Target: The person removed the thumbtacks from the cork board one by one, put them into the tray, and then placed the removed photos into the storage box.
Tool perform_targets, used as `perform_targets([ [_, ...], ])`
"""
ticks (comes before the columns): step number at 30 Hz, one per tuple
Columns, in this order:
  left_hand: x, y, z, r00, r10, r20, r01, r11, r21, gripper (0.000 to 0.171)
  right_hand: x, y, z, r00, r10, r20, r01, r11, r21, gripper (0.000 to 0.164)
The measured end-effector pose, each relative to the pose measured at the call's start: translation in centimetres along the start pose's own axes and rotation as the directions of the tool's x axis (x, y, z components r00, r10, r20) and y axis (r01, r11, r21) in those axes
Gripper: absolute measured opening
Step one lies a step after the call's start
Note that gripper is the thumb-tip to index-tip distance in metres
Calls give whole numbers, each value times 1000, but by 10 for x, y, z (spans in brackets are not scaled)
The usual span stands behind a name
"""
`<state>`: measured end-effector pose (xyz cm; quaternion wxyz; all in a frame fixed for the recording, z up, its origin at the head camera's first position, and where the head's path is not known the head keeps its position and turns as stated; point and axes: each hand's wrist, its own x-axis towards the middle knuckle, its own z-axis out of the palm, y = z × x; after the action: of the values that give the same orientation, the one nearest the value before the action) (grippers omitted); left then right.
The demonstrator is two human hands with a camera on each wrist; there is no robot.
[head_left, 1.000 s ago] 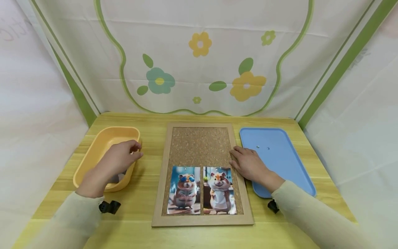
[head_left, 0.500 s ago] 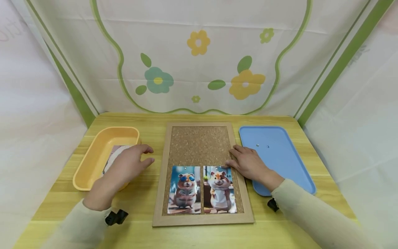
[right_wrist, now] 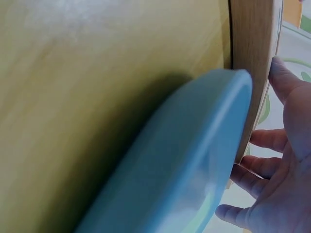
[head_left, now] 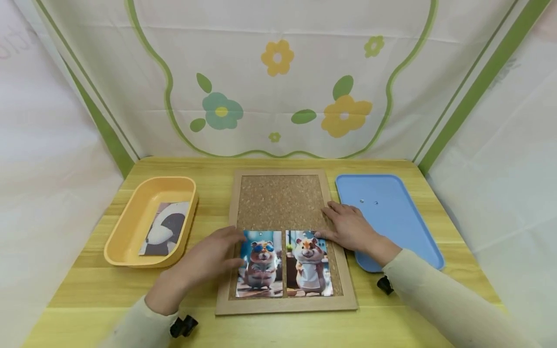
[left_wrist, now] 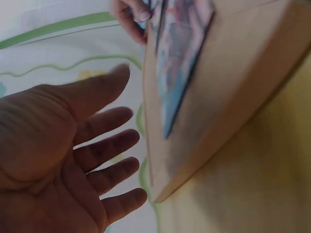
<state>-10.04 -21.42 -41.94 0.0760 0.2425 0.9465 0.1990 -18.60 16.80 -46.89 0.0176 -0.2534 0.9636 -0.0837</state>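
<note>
My left hand (head_left: 213,253) hovers at the left side of the wood-framed cork board (head_left: 280,200), fingers apart and holding nothing. In the left wrist view its spread fingers (left_wrist: 114,143) stand beside the frame. On the board's opposite side my right hand (head_left: 350,227) rests at the frame, thumb lying near the top corner of the right photo. Pinned side by side on the lower half are a photo of a hamster in blue sunglasses (head_left: 260,270) and a photo of a hamster in a white apron (head_left: 309,270). Bare cork shows above both.
Left of the board stands a yellow plastic bin (head_left: 130,224) with a grey-and-white picture card (head_left: 165,232) inside. At the right, a blue tray (head_left: 400,232) lies close to the frame, bearing small pins (head_left: 361,200). A flower-printed curtain (head_left: 278,96) hangs behind the table.
My left hand has moved right from over the yellow bin to the board's left edge, uncovering the card in the bin. My right hand has stayed at the frame.
</note>
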Motion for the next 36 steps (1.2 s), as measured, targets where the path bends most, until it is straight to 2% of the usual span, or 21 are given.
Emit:
perform_targets([
  [5, -4, -2, 13, 995, 53, 89, -51, 998, -21, 73, 0, 1, 1, 1000, -3, -3, 3, 1000, -2, 83],
  [13, -5, -6, 20, 990, 47, 134, -40, 998, -51, 98, 1, 3, 2, 1000, -6, -8, 6, 1000, 5, 83],
  [21, -6, -14, 24, 983, 39, 177, -23, 995, -93, 106, 1, 2, 3, 1000, 0, -7, 0, 1000, 12, 83],
  [30, -7, -17, 29, 987, 55, 153, -45, 997, -68, 108, 4, 3, -1, 1000, -4, -10, 4, 1000, 2, 81],
  [33, -7, -18, 30, 987, 63, 146, -54, 997, -63, 109, 7, 1, -5, 999, 0, -36, 0, 1000, 3, 74],
  [36, -7, -18, 31, 988, 64, 142, -56, 997, -61, 110, 11, -3, -10, 995, -22, -95, 23, 1000, 11, 62],
])
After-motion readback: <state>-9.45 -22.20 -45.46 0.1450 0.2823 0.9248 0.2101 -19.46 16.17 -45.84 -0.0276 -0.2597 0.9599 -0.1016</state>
